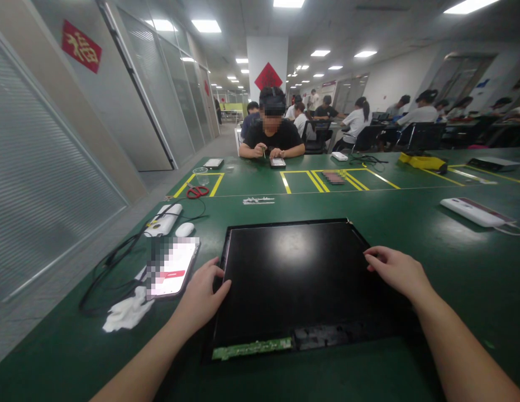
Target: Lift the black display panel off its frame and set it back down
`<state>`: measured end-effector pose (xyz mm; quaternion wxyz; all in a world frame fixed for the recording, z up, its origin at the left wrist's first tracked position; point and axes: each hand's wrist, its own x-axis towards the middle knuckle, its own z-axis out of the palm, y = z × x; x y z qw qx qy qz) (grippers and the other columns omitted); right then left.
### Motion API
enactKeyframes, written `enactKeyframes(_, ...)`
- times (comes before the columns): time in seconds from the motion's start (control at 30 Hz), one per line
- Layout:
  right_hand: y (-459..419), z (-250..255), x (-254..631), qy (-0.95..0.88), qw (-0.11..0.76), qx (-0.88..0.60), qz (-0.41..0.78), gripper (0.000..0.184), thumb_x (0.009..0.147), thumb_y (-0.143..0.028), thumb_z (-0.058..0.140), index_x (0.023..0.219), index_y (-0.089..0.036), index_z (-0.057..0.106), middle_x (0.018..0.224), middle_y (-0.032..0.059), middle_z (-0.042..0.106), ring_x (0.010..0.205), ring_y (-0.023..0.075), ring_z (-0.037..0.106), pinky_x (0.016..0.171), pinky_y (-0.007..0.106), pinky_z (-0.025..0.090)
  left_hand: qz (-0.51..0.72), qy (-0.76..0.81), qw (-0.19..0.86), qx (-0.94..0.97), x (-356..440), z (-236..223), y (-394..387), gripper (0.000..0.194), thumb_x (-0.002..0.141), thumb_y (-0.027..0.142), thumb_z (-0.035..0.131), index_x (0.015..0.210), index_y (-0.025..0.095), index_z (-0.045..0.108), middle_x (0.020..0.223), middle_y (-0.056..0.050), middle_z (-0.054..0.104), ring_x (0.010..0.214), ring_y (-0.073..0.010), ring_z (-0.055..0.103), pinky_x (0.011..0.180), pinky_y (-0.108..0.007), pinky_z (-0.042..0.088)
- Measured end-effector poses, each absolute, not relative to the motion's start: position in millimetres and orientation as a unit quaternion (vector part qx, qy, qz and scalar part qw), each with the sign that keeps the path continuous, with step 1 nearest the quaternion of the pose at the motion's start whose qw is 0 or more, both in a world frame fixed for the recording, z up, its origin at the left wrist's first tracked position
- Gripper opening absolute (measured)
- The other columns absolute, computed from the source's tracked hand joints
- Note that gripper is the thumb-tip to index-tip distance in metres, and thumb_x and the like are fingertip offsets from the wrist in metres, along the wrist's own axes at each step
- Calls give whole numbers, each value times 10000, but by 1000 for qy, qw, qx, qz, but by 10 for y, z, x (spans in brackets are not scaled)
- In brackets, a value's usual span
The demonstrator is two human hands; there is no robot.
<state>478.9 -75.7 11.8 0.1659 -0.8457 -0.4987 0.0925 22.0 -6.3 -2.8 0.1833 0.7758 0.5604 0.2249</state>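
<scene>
A large black display panel (301, 273) lies flat on the green table (473, 268) in front of me. A green circuit strip (251, 348) runs along its near edge. My left hand (201, 298) rests on the panel's left edge, thumb on the glass and fingers curled over the side. My right hand (396, 271) lies on the right edge, fingers curved down onto the rim. Neither hand lifts the panel.
A phone (172, 268), white cloth (125, 314), black cable (113, 262), white mouse (185, 229) and charger (163, 219) lie at my left. Red scissors (196, 191) and small parts (258, 200) sit further back. A white device (475, 211) is at right. A person (271, 134) works opposite.
</scene>
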Motion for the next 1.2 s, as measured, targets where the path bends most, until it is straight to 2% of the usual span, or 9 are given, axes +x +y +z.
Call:
enactKeyframes(0.27,-751,121,4788,-497,161,-847,96,381,815,-499,506,1007,-292,763,798,-1,768,784,238,689,634,329,430,206,522,167,811,218,16,-61,98,835,330,590,784,247,584,1072,-148,726,1284,-365,574,1024,-547,468)
enactKeyframes(0.37,-747,135,4788,-492,153,-850,106,395,823,-505,498,1032,-291,756,816,-11,772,800,237,688,650,333,428,197,525,157,813,233,60,-99,124,844,329,598,893,222,638,1261,-177,669,1343,-378,522,1057,-559,447)
enactKeyframes(0.43,-748,140,4791,-489,151,-852,110,393,826,-508,499,1033,-292,754,815,-17,771,800,233,686,654,332,429,199,522,139,818,250,115,-142,240,835,342,632,1030,205,666,1460,-200,541,1387,-398,468,1089,-588,413)
enactKeyframes(0.5,-751,139,4795,-489,154,-851,109,387,822,-505,507,1027,-291,756,809,-16,771,794,234,686,649,332,429,194,487,142,840,271,192,-196,329,830,344,668,1134,216,671,1550,-187,455,1406,-393,444,1110,-588,395)
enactKeyframes(0.63,-755,132,4796,-495,164,-848,96,374,818,-495,515,1016,-291,758,802,-10,769,788,236,687,637,333,432,131,343,211,906,321,337,-317,342,846,277,689,1188,270,692,1482,-125,561,1344,-324,525,1103,-514,433)
enactKeyframes(0.77,-758,137,4790,-493,163,-849,95,361,819,-487,513,1001,-296,759,797,-14,769,806,238,693,645,333,437,96,258,253,927,374,357,-382,340,833,200,710,1164,274,717,1402,-107,636,1288,-298,579,1090,-490,447)
enactKeyframes(0.9,-762,143,4786,-499,169,-845,92,367,812,-495,515,1000,-298,761,793,-11,770,795,241,694,645,341,439,93,245,260,929,389,320,-369,262,833,214,738,1088,275,744,1316,-90,695,1212,-295,638,1124,-535,397)
enactKeyframes(1.03,-760,134,4808,-490,180,-847,96,366,808,-498,518,998,-296,756,795,-11,769,793,241,686,650,341,436,88,245,257,931,369,326,-358,221,836,215,742,1053,259,748,1257,-85,724,1161,-285,659,1052,-481,463)
enactKeyframes(1.2,-752,83,4898,-468,236,-845,108,402,804,-515,506,1013,-268,746,805,12,771,804,247,687,667,344,443,85,254,251,930,344,358,-355,268,809,210,766,1070,268,745,1280,-79,713,1172,-287,646,1043,-472,456)
